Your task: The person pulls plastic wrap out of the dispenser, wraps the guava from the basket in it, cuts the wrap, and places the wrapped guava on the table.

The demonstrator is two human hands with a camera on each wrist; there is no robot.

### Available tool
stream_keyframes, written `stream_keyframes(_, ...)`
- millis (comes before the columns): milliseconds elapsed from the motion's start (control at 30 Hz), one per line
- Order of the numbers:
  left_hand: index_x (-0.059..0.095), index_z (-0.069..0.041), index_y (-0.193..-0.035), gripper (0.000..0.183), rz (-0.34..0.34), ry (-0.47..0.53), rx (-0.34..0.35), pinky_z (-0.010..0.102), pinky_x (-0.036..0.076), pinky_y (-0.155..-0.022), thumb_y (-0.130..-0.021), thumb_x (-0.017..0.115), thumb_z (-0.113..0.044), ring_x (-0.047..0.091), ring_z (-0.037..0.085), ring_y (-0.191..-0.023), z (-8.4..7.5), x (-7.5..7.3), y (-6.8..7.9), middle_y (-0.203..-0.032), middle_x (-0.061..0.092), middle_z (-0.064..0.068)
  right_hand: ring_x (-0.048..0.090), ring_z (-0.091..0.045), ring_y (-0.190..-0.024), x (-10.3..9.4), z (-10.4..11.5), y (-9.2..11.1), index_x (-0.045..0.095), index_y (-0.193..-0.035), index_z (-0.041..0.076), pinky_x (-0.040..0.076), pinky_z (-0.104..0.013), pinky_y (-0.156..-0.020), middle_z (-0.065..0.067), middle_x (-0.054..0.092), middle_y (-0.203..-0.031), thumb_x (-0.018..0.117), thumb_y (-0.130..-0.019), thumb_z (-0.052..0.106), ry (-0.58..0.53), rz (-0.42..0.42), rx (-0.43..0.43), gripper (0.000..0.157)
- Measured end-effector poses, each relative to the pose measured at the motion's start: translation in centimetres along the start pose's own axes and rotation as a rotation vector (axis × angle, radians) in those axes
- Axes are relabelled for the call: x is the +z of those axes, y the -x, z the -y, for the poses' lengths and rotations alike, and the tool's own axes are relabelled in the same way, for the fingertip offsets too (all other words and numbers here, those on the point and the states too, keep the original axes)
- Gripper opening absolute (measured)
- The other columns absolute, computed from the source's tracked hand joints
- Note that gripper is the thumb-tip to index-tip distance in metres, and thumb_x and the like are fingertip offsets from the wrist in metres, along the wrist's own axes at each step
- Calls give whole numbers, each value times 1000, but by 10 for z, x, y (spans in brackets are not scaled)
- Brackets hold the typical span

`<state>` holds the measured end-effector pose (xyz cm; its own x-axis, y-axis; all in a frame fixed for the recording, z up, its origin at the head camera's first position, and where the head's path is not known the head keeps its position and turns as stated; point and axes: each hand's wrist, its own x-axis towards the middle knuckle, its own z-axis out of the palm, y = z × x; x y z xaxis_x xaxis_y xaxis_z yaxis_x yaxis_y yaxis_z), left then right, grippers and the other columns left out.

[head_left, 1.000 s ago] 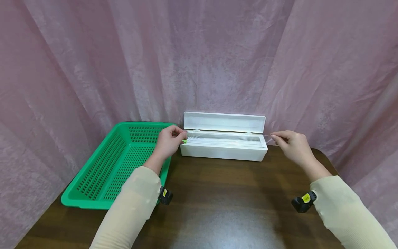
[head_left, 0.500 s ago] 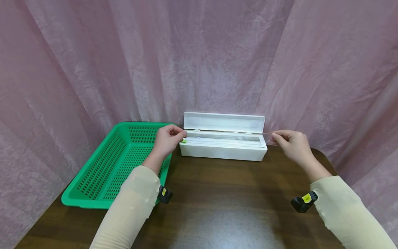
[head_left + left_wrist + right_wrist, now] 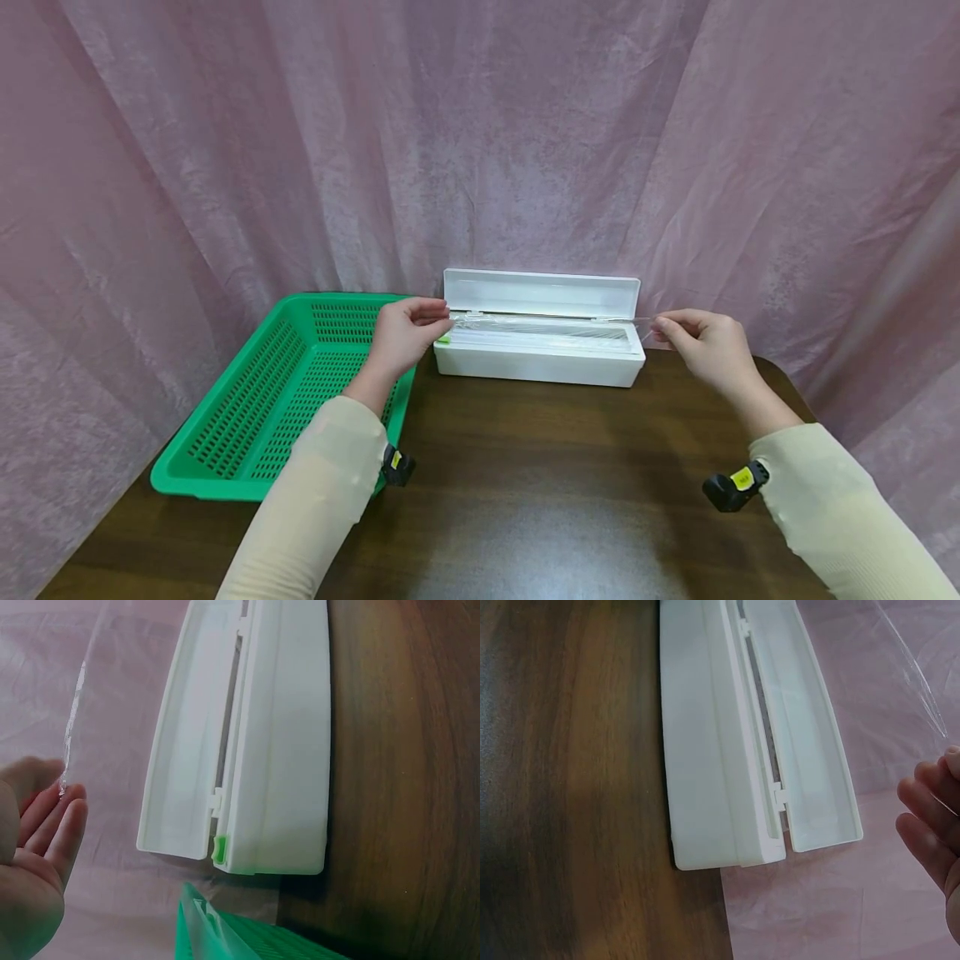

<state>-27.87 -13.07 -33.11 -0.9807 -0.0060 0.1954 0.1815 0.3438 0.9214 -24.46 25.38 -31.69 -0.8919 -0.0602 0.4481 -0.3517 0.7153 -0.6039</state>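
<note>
A long white cling film dispenser (image 3: 536, 368) stands on the table with its lid (image 3: 543, 295) raised at the back. Clear cling film (image 3: 73, 720) stretches between my two hands above it, its edge bunched into a thin strand at the left. My left hand (image 3: 403, 340) pinches one end between thumb and fingertips at the box's left. Beyond the right end, my right hand (image 3: 708, 348) pinches the other corner; its fingertips are partly cut off in the right wrist view, where the film (image 3: 922, 682) runs up to them. A green slider (image 3: 219, 849) shows at the dispenser's left end.
A green plastic basket (image 3: 213, 487) lies to the left, partly under my left forearm. Pink curtain fabric (image 3: 525, 150) hangs right behind the dispenser. The brown wooden table (image 3: 525, 467) extends in front, its rounded corner to the right.
My left fingers have straightened a little while still at the film. The film by the left hand has crumpled more, and my right hand has risen very slightly.
</note>
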Motion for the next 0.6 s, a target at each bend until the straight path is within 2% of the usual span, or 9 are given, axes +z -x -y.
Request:
stream_keyframes(133,72,-5,-104,23,-67,-66,37,21,52,-71,-84,71,-17,66,20,-90,0,1,0,-100,72,13,51,25,-66,-2,2,0,69,-103,-4,44,-5,-60,-23,71,-90,59,-94,21,-3,0,5,28)
stream_keyframes(267,73,-5,-100,22,-98,-68,47,18,48,-66,-84,72,-18,63,18,-84,-2,0,0,-96,72,14,51,24,-67,-4,3,0,70,-103,-3,44,-5,-59,-23,71,-91,58,-94,23,9,-5,7,30)
stream_keyframes(400,71,-3,-106,26,-77,-38,38,19,51,-71,-85,71,-18,66,17,-90,-4,-1,1,-101,72,13,52,21,-68,-6,4,-2,70,-104,-2,44,-5,-59,-22,71,-91,57,-95,25,18,-19,1,31)
stream_keyframes(533,67,-1,-114,29,-19,6,23,28,54,-83,-85,66,-8,67,22,-102,-6,-2,2,-110,70,13,53,20,-68,-8,6,-4,70,-104,-2,44,-6,-58,-22,71,-91,58,-95,25,24,-33,1,31)
stream_keyframes(600,65,-2,-116,31,3,-12,29,32,53,-86,-85,65,-5,66,23,-105,-7,-2,3,-113,69,13,52,20,-68,-9,8,-5,70,-104,-2,43,-7,-57,-22,71,-90,58,-94,24,25,-39,-4,30)
